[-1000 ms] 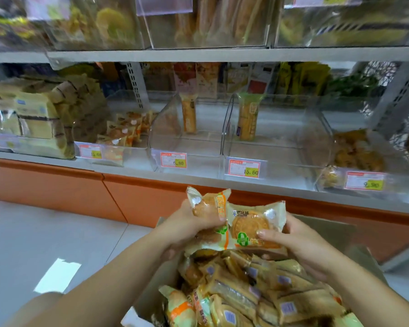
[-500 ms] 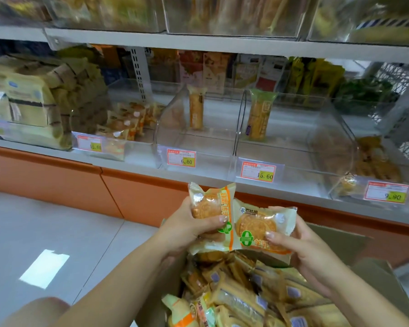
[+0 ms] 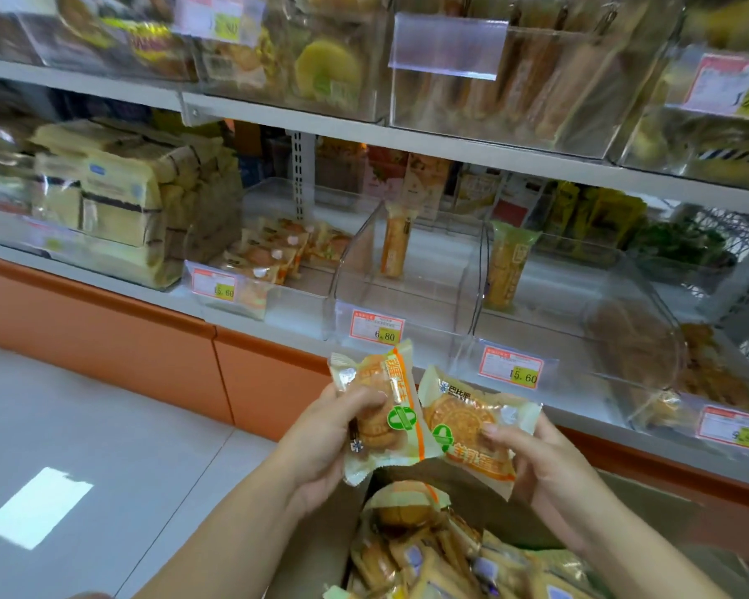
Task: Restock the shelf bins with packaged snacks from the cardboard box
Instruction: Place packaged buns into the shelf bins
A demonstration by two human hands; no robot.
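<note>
**Two snack packets held over the open box**

The cardboard box [image 3: 658,508] is sitting nearest, at the bottom of the view, with loose snack packs [image 3: 429,559] piling up inside it. Just above the box, the left hand [image 3: 321,443] is gripping an orange-striped packet [image 3: 385,382], its fingers curling round the wrapper. Beside it, also over the box, the right hand [image 3: 550,460] is pinching a second packet [image 3: 463,425], thumb pressing on the front. The two wrappers are touching at their edges.

Beyond the box, an orange base panel [image 3: 104,313] is running under the lower shelf. Straight beyond the box, a clear bin [image 3: 407,291] tagged 6.80 is holding one upright pack [image 3: 395,246] at its back. Beyond and right of the box, the bin tagged 15.60 [image 3: 537,322] is holding one tall green-topped pack [image 3: 509,270]. Beyond and left of the box, stacked yellow bags [image 3: 117,201] are filling their bin.
</note>
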